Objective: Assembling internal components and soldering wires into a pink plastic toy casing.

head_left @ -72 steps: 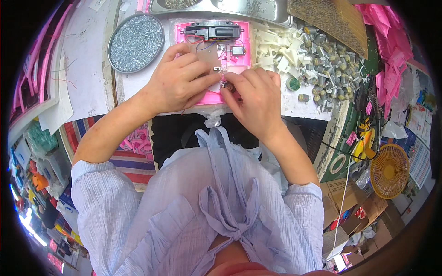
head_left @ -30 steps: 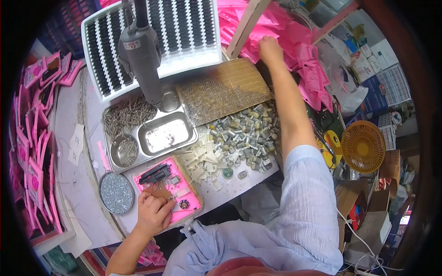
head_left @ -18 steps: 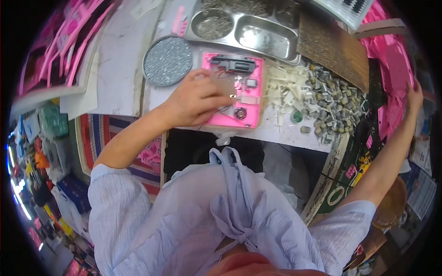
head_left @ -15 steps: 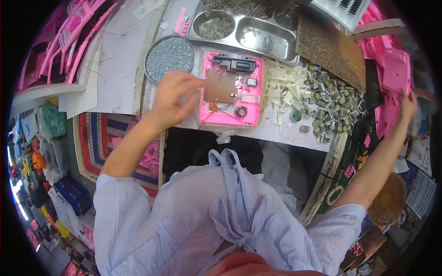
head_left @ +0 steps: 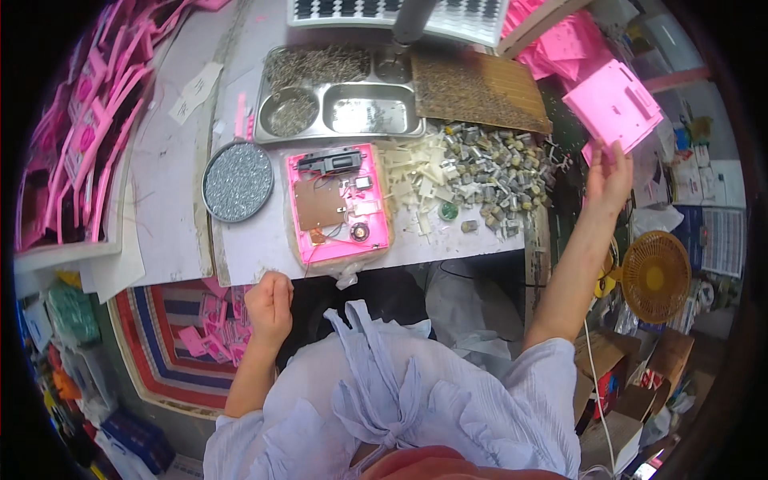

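Observation:
At the far right, my right hand point(head_left: 610, 178) grips the lower corner of a flat pink plastic casing panel point(head_left: 614, 108), held out beyond the bench. My left hand point(head_left: 270, 308) is curled into a fist just off the bench's front edge; whatever it may hold is hidden. Between the two, near the front edge, lies an open pink casing point(head_left: 340, 250) on a padded base. Inside it are a brown board point(head_left: 318, 204), a black box-shaped part point(head_left: 330, 162), a small round speaker point(head_left: 359, 232) and thin wires. Neither hand touches this casing.
A round dish of small silvery screws point(head_left: 238, 182) stands left of the casing. Behind is a metal compartment tray point(head_left: 316, 132). White plastic pieces point(head_left: 416, 172) and small motors point(head_left: 500, 172) lie in a heap to the right. Pink parts fill a box point(head_left: 120, 240) at far left.
My left hand has drawn back from the casing to the front edge and closed. The pink panel has come away from the pile at right in my right hand. The view has shifted.

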